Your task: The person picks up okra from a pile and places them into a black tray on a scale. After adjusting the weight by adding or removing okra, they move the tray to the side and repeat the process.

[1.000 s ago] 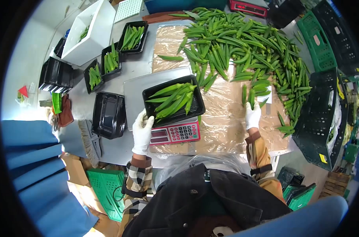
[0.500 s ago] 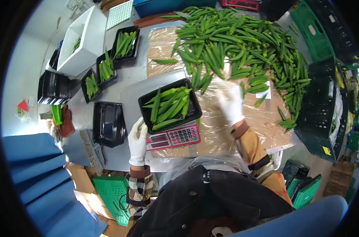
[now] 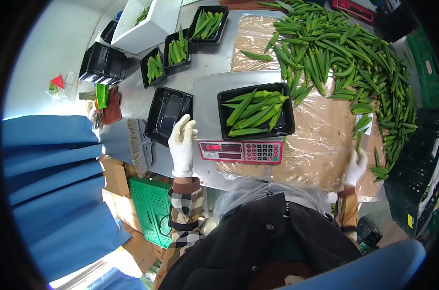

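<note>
My left hand (image 3: 182,147), in a white glove, is open and empty beside the left edge of the digital scale (image 3: 263,152). On the scale's plate sits a black plastic tray (image 3: 291,126) with several okra pods (image 3: 258,113) in it, and the red display seems to read 0.190. At the right, my gloved right hand (image 3: 356,166) is low over the plastic-covered cardboard, smeared by motion. Its fingers seem closed on an okra pod (image 3: 359,141) that points away from me. Just beyond lies a loose pod over a white label (image 3: 365,123).
A large okra heap (image 3: 345,53) covers the back right. An empty black tray (image 3: 168,113) lies left of the scale, with filled trays (image 3: 177,48) behind it. A brush (image 3: 138,147) rests at the table's left edge. Dark crates (image 3: 417,150) stand at the right.
My left hand has come off the tray on the scale. My right hand has moved right and toward me, now with a pod at its fingers. The view has shifted, and the scale's display now shows.
</note>
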The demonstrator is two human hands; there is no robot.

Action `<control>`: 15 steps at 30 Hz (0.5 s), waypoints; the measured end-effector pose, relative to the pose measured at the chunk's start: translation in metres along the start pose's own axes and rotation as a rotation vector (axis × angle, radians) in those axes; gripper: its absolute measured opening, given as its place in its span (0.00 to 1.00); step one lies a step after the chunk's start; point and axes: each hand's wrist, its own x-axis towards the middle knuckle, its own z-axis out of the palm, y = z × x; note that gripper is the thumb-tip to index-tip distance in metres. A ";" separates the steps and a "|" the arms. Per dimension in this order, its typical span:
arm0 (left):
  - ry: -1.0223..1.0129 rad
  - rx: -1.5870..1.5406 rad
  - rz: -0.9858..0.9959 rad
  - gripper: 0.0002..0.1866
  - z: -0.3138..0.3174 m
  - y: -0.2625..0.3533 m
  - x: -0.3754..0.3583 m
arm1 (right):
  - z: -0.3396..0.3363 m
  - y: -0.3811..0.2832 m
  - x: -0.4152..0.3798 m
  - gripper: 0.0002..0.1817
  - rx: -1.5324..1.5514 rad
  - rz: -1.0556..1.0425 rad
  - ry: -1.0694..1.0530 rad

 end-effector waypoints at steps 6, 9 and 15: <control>-0.091 0.008 -0.062 0.18 0.014 -0.013 0.001 | -0.138 0.190 -0.106 0.19 -0.196 0.494 0.490; -0.269 0.013 -0.105 0.20 0.039 -0.020 -0.002 | -0.151 0.264 -0.154 0.17 -0.276 0.597 0.459; -0.415 0.123 0.019 0.14 0.069 -0.036 0.004 | -0.089 0.086 -0.101 0.18 -0.259 0.190 0.251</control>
